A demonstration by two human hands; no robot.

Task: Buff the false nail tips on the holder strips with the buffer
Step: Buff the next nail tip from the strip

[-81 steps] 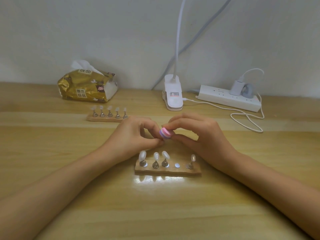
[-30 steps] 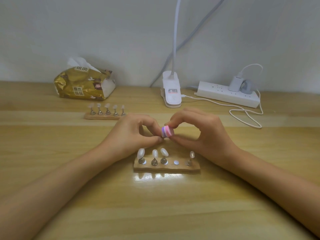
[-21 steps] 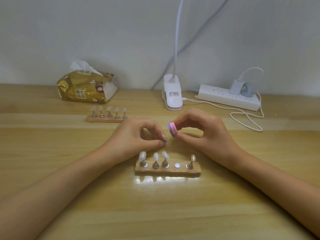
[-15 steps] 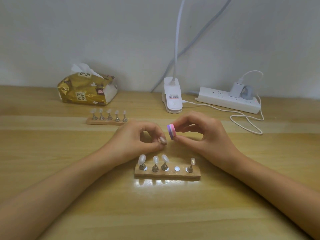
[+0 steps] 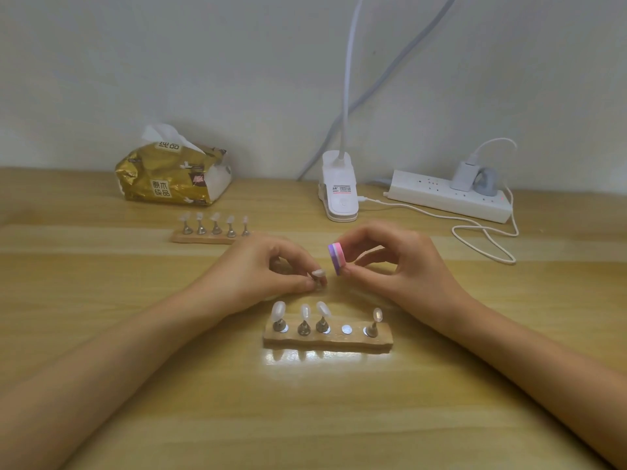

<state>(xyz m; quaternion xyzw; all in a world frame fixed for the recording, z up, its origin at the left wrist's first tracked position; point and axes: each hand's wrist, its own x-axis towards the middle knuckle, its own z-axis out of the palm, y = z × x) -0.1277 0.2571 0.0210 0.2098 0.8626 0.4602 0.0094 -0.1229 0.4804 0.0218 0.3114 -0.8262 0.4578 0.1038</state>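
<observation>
The buffer [image 5: 336, 258], a small block in pink and purple layers, is held on edge just behind and above the near holder strip [image 5: 327, 340]. It is pinched between the thumb and forefinger of the right hand [image 5: 400, 262]. One nail tip [image 5: 318, 273] is pinched by the thumb and forefinger of the left hand [image 5: 261, 269], also just behind the near holder strip. It sits close beside the buffer, and a small gap is seen between the two. Its metal stand seems to be held with it, though that part is covered by the fingers.

On the near holder strip, four nail tips are carried upright on metal stands. Three [image 5: 305, 312] are toward its left end and one [image 5: 377, 314] is near its right end, with a bare metal disc [image 5: 346, 330] between them. The near holder strip is laid on a wooden table [image 5: 135, 418].

Well behind it to the left, a second holder strip [image 5: 203, 237] with five tips is set, and further back a gold tissue pack [image 5: 169, 178]. Straight behind the near holder strip a white lamp base [image 5: 339, 191] is placed, and behind to the right a white power strip [image 5: 448, 198].
</observation>
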